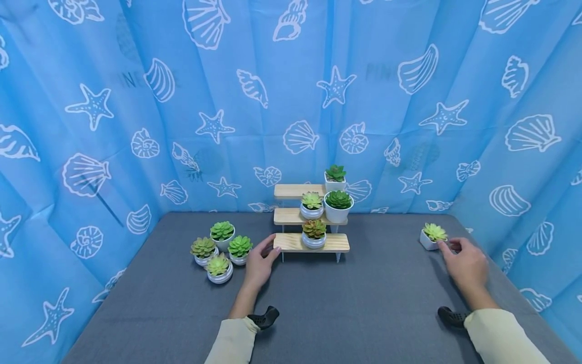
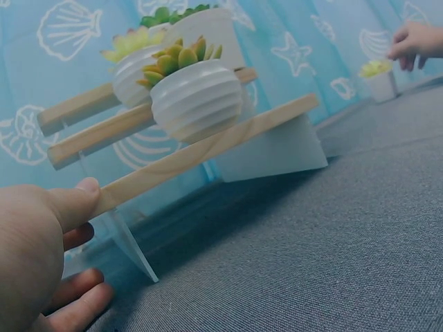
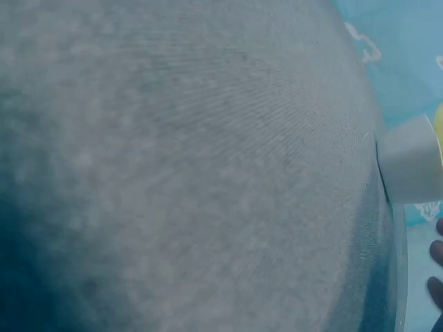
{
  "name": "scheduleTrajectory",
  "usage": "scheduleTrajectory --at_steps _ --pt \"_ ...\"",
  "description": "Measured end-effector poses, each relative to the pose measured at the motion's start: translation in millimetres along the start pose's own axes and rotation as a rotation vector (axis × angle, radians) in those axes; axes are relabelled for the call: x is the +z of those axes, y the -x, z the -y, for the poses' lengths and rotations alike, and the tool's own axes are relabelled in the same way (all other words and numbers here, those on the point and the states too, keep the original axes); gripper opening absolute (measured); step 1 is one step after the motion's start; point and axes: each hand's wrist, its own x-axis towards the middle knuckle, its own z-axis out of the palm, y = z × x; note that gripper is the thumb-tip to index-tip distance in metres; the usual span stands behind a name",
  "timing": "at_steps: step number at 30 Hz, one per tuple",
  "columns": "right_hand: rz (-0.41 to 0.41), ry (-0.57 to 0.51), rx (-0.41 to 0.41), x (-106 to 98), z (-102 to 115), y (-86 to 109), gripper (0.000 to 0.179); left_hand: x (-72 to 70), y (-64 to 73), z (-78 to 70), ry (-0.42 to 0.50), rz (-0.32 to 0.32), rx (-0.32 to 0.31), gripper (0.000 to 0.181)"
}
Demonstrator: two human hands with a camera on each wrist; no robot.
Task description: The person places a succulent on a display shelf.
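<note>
While the left hand (image 1: 260, 267) pinches the left end of the lowest board of a three-step stand of light wood (image 1: 288, 242), the right hand (image 1: 466, 265) is beside a small white angular pot with a yellow-green succulent (image 1: 433, 236), at the right side of the grey cloth-covered desk (image 1: 364, 293). Its fingertips are at the pot's edge, but I cannot tell if they are clamped on it. On the lowest board, a ribbed white pot with a reddish-brown succulent (image 1: 313, 234) occupies the middle. Behind it, the middle board carries a ribbed white pot with a pale green succulent (image 1: 311, 205) and, just beside, a smooth round white pot with a dark green succulent (image 1: 338, 206). A white square pot with a green succulent (image 1: 335, 178) stands at the top board's right end. Left of the left hand, four round white pots with green succulents (image 1: 220, 269) are grouped closely. A blue curtain with white shells (image 1: 291, 91) closes the back.
</note>
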Motion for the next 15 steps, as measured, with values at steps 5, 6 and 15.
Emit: scheduleTrajectory --at_steps 5,6,15 --pt "0.128 0.002 0.078 3 0 -5.2 0.082 0.0 0.6 0.0 -0.001 -0.003 -0.007 0.045" --pt "0.146 -0.002 0.088 4 0 -6.1 0.085 0.0 0.6 -0.1 -0.001 -0.002 -0.008 0.045" --pt "0.203 -0.051 0.169 7 6 -12.4 0.090 0.1 0.4 -0.7 0.006 0.001 -0.011 0.045"
